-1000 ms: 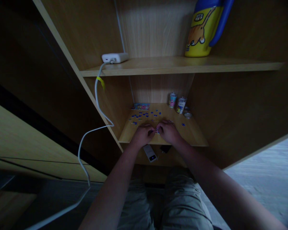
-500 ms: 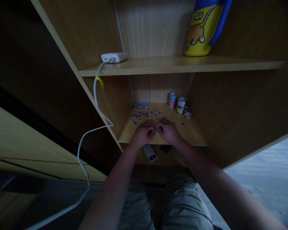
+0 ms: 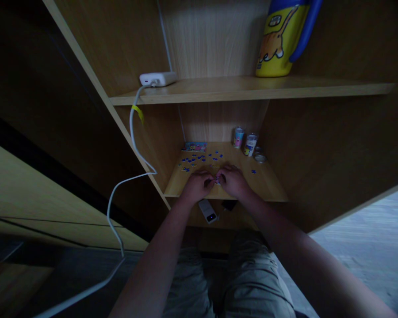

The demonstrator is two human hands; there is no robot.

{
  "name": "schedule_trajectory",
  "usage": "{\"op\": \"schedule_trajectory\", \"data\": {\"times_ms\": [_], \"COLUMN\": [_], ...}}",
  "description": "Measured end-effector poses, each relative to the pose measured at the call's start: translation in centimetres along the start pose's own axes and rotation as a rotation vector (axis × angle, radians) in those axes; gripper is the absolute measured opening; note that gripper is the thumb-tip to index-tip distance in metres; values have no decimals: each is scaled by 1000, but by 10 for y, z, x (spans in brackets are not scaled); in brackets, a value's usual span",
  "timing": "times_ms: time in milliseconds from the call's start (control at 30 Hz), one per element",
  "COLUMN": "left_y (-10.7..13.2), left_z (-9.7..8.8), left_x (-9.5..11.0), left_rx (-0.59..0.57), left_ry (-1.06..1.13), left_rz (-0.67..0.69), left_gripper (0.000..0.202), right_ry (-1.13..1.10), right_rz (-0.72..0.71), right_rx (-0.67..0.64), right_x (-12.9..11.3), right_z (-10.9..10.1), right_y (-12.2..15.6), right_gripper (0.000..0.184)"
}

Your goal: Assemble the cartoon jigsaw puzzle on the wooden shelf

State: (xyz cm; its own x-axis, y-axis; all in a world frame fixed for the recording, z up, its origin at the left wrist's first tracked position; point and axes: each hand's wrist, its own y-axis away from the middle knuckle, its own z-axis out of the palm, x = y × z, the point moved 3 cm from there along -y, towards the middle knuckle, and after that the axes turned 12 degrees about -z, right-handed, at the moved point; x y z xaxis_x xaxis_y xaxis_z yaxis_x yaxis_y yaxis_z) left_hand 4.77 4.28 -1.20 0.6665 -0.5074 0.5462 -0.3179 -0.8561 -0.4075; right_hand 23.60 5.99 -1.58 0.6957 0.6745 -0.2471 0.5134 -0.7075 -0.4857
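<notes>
My left hand (image 3: 197, 186) and my right hand (image 3: 231, 181) rest close together on a low wooden shelf (image 3: 268, 185), fingers curled. Between their fingertips they pinch small puzzle pieces (image 3: 216, 179), pressed one against the other. Several loose blue puzzle pieces (image 3: 199, 158) lie scattered on the shelf just beyond my hands, and one lone piece (image 3: 253, 172) lies to the right. A colourful puzzle picture card (image 3: 194, 146) lies at the back left of the shelf.
Two small printed cans (image 3: 244, 141) and round lids (image 3: 259, 157) stand at the back right. A white charger (image 3: 158, 79) with a hanging cable (image 3: 132, 132) and a yellow and blue bottle (image 3: 281, 37) sit on the upper shelf. A small device (image 3: 208, 211) lies below.
</notes>
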Motion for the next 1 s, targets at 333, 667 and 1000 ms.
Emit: {"op": "schedule_trajectory", "data": {"times_ms": [333, 667, 1000], "left_y": [0, 0, -1], "left_z": [1, 1, 0], "left_x": [-1, 1, 1], "left_rx": [4, 3, 0], "left_ry": [8, 6, -8], "left_rz": [4, -5, -6], "left_gripper": [12, 12, 12], "right_ry": [-21, 0, 0], "right_rz": [4, 7, 3], "right_rx": [7, 8, 0], "right_x": [1, 0, 0], "right_z": [1, 0, 0], "right_y": [0, 0, 0], "right_gripper": [16, 16, 16]}}
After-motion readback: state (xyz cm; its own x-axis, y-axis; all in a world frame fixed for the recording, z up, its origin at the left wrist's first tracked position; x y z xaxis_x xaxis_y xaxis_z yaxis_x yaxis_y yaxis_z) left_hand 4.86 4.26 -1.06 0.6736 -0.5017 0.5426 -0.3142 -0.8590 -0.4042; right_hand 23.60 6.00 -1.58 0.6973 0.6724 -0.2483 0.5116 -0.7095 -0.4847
